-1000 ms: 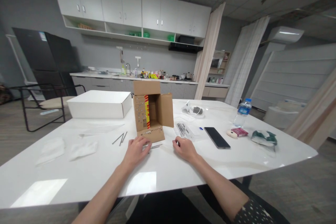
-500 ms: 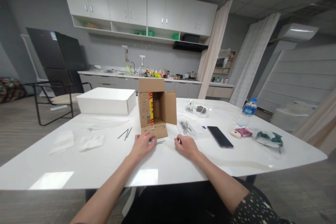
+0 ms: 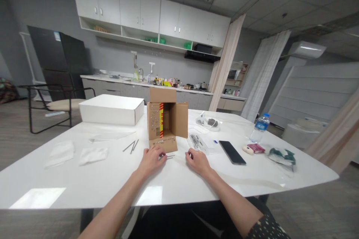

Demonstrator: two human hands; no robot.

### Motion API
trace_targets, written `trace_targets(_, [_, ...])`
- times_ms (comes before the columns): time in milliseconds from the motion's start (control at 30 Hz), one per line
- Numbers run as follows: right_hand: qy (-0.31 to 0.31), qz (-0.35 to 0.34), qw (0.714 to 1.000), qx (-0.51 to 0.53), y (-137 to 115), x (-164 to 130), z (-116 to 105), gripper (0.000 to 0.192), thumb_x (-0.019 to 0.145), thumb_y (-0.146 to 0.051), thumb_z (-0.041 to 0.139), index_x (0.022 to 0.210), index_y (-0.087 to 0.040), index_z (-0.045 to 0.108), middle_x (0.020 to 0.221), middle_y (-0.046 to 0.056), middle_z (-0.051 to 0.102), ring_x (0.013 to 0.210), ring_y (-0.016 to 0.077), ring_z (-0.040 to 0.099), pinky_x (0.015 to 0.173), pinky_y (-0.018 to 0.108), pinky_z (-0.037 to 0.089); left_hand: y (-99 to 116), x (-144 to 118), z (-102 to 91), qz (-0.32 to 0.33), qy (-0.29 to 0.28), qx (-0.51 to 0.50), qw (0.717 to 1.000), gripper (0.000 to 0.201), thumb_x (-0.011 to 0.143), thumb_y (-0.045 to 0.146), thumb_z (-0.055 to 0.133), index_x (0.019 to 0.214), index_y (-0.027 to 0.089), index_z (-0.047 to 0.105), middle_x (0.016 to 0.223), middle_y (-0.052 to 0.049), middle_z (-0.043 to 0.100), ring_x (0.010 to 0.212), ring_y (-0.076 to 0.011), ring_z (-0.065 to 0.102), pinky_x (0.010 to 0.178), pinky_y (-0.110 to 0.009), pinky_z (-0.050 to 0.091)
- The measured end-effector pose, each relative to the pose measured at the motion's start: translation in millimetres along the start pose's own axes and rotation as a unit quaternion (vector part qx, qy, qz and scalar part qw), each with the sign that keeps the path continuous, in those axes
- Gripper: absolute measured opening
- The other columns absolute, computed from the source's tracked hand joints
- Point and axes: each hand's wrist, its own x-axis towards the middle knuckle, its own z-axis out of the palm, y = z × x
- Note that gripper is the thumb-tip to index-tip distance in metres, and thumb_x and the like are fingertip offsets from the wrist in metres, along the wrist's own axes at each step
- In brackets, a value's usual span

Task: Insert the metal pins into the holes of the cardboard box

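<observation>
My left hand (image 3: 153,160) lies on the white table at the front flap of an upright brown cardboard box (image 3: 155,119). Its fingers are spread over the flap's edge, thumb apart from the index finger. Two thin metal rods (image 3: 170,156) poke out to the right beside the thumb; their other ends are hidden by the hand. My right hand (image 3: 198,161) rests on the table to the right, its fingers curled closed; what they hold, if anything, is hidden. The box stands open towards me, with small shiny dots on its left flap and front flap.
Several metal rods (image 3: 131,146) lie left of the box, near white cloths (image 3: 94,155) and a white box (image 3: 112,109). To the right are a clear case of small tools (image 3: 198,142), a phone (image 3: 232,152), a water bottle (image 3: 260,127) and a green-and-white packet (image 3: 282,157).
The view has tilted up and shifted slightly. Both hands keep about the same places beside the box and the rods.
</observation>
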Motion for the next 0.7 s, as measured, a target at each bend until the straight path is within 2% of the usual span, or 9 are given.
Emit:
trace_targets(167, [0.007, 0.002, 1.000, 0.008, 2.8, 0.1, 1.3, 0.023, 0.091, -0.030, 0.048, 0.078, -0.020, 0.064, 0.066, 0.002, 0.067, 0.062, 0.0157, 0.057, 0.060, 0.026, 0.030, -0.6, -1.2, 2.3, 0.017, 0.009, -0.008, 1.000, 0.019, 0.083, 0.032, 0.053, 0.082, 0.021, 0.068, 0.094, -0.006, 0.067, 0.103, -0.0274, 0.055, 0.087, -0.041, 0.035])
trace_targets(533, [0.003, 0.002, 1.000, 0.005, 5.2, 0.6, 3.2, 0.023, 0.091, -0.031, 0.047, 0.078, -0.020, 0.063, 0.068, 0.003, 0.068, 0.064, 0.0168, 0.057, 0.060, 0.027, 0.030, -5.7, 0.5, 15.0, 0.016, 0.011, 0.028, 0.999, 0.019, 0.088, 0.028, 0.046, 0.087, 0.019, 0.062, 0.098, -0.009, 0.065, 0.104, -0.0293, 0.053, 0.088, -0.045, 0.035])
trace_targets(700, [0.005, 0.004, 1.000, 0.002, 5.6, 0.4, 4.3, 0.023, 0.091, -0.031, 0.047, 0.078, -0.020, 0.063, 0.068, 0.003, 0.068, 0.064, 0.0167, 0.058, 0.060, 0.027, 0.029, -6.2, 0.9, 19.3, 0.017, 0.033, 0.049, 0.998, 0.021, 0.091, 0.028, 0.042, 0.089, 0.019, 0.061, 0.101, -0.010, 0.064, 0.102, -0.0285, 0.053, 0.087, -0.045, 0.036])
